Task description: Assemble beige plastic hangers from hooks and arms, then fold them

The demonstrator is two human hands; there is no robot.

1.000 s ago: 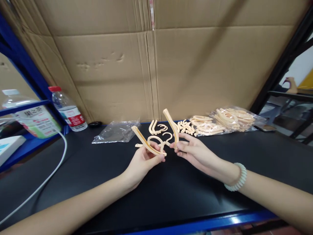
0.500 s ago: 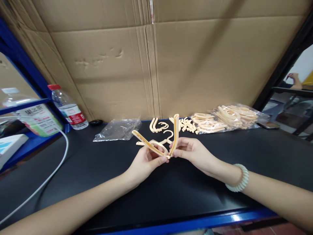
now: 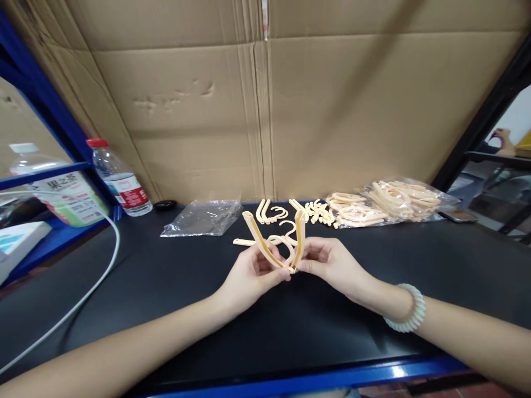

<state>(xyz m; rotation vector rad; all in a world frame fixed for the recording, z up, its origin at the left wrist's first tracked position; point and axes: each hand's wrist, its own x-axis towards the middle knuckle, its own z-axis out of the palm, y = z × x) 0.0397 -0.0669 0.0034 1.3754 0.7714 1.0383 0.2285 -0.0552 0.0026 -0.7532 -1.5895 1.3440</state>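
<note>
My left hand (image 3: 249,279) and my right hand (image 3: 334,268) hold a cream plastic folding hanger (image 3: 299,243) above the black table. Its two channelled arms rise in a V, and the fingers of each hand pinch it close to the joint at the bottom. The curved hook part looks partly hidden behind the left arm. Just behind my hands another cream hanger (image 3: 244,242) lies on the table, its hook pointing away from me. Loose hanger arms and hooks (image 3: 277,213) and a pile of small cream pieces (image 3: 319,213) lie farther back.
At the back right are clear bags of cream hanger parts (image 3: 404,199) and a phone (image 3: 458,216). An empty clear bag (image 3: 203,217) lies back left, near a red-capped bottle (image 3: 128,188). A white cable (image 3: 97,281) crosses the table's left side. Cardboard (image 3: 352,110) stands behind.
The hanger's two arms have swung closer together, making a narrower V, the left arm now steeper. Both hands keep their hold. The whole view has shifted slightly.
</note>
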